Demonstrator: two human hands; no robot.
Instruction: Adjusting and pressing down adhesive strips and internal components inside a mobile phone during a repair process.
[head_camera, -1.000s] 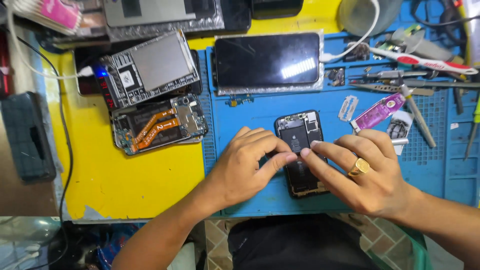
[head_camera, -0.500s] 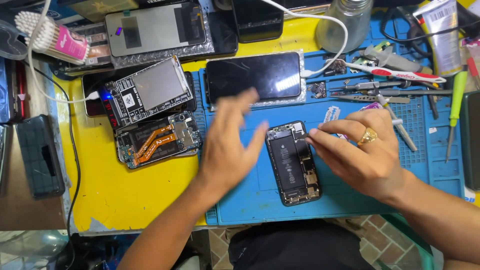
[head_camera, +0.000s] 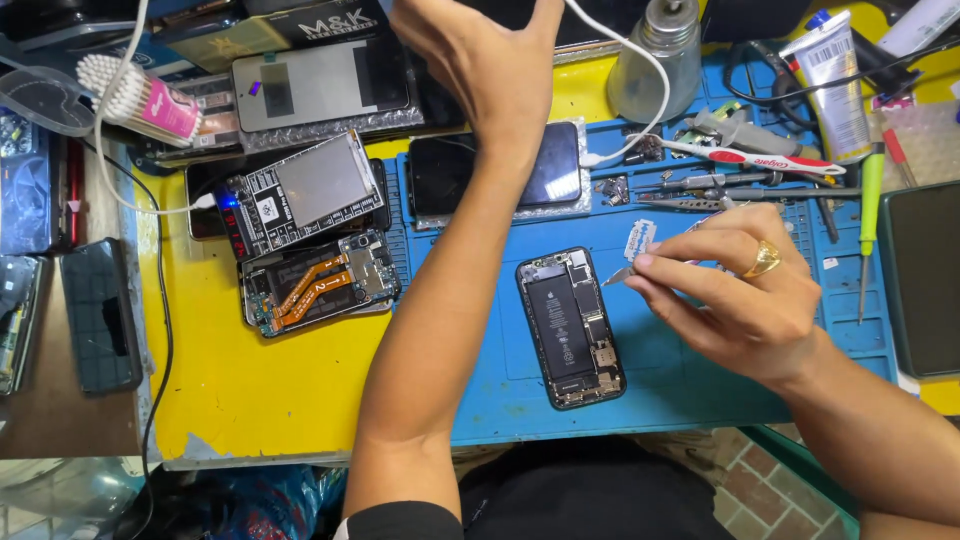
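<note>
I see the opened black smartphone with its battery and boards exposed (head_camera: 571, 328) lying flat on the blue rubber work mat (head_camera: 690, 380) that covers the yellow tabletop (head_camera: 250, 380). My right hand (head_camera: 730, 290) hovers just beside it, fingers pinched on a thin metal blade (head_camera: 634, 250) — tip angled toward the phone's upper edge. My left hand (head_camera: 480, 55) stretches far up over the clutter, fingers spread, gripping nothing I can make out.
</note>
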